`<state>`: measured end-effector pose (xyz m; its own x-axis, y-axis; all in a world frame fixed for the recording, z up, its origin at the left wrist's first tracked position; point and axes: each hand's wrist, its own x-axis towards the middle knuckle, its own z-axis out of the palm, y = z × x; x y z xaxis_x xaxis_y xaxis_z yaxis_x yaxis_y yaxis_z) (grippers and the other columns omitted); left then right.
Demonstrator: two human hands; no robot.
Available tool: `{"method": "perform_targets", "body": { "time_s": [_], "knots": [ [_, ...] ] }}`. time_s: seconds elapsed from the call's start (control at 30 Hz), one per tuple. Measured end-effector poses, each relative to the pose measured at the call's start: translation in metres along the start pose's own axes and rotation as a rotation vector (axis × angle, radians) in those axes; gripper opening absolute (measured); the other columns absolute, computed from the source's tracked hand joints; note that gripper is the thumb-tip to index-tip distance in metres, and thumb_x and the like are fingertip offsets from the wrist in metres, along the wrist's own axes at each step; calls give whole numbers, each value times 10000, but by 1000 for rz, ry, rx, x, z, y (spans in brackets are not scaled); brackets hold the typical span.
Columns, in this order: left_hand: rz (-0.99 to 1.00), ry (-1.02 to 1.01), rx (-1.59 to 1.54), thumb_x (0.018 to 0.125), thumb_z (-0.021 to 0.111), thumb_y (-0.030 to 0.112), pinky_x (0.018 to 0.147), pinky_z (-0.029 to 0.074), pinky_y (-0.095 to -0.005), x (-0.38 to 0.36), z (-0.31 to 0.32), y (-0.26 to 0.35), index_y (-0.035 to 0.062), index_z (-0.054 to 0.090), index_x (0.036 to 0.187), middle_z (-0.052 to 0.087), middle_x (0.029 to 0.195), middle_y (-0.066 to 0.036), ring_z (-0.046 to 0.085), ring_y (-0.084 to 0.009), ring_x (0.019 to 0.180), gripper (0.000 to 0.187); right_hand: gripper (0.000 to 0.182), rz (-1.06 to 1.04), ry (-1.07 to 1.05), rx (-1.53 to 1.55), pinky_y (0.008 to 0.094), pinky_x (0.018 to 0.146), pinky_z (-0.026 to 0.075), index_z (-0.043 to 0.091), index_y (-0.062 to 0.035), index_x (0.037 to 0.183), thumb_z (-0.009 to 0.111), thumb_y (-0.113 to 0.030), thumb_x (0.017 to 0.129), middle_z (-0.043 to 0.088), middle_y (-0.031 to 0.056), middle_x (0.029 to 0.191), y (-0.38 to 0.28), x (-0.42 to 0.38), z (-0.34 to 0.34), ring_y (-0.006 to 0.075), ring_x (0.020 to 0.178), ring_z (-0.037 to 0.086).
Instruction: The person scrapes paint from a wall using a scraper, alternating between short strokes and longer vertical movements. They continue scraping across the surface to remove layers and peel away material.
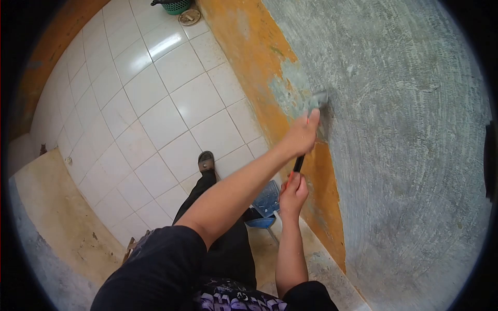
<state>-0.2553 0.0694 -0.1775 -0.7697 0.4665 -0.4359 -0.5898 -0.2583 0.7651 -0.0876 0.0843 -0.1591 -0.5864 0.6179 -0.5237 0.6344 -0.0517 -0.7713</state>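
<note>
Both my hands grip a scraper (320, 97) with a black and orange handle. Its grey metal head, slightly blurred, is against the wall where orange paint meets rough grey plaster. My left hand (302, 135) is closed around the upper handle near the head, thumb pointing along it. Lower down, my right hand (294, 193) wraps the handle's end. The wall (394, 135) is coarse, streaked grey plaster on the right. An orange painted band (249, 46) runs along its lower part, with a chipped pale patch beside the scraper head.
White floor tiles (155, 109) spread to the left; my sandaled foot (206, 161) stands on them. Below my hands are a blue container (267, 199) and a blue dustpan-like piece (261, 223). A green basket (176, 6) and round lid (190, 17) lie far off. A low yellowish ledge (62, 202) is at left.
</note>
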Motion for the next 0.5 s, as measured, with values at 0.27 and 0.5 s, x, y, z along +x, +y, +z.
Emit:
{"method": "perform_targets", "body": {
  "time_s": [0.27, 0.5],
  "knots": [
    [-90, -67, 15, 1016, 311, 565, 437, 396, -317, -23, 7, -3, 65, 466, 944, 432, 572, -24, 463, -141, 436, 528, 274, 9, 57, 106, 201, 498, 356, 534, -48, 902, 501, -288, 1029, 444, -35, 688, 28, -16, -4, 45, 576, 410],
    [-65, -18, -23, 1015, 322, 569, 429, 385, -312, -6, 3, 1, 62, 480, 954, 433, 565, -24, 457, -140, 426, 534, 263, -2, 13, 45, 187, 511, 368, 533, -49, 904, 503, -278, 1028, 454, -38, 700, 8, 2, -7, 41, 583, 418]
  ]
}}
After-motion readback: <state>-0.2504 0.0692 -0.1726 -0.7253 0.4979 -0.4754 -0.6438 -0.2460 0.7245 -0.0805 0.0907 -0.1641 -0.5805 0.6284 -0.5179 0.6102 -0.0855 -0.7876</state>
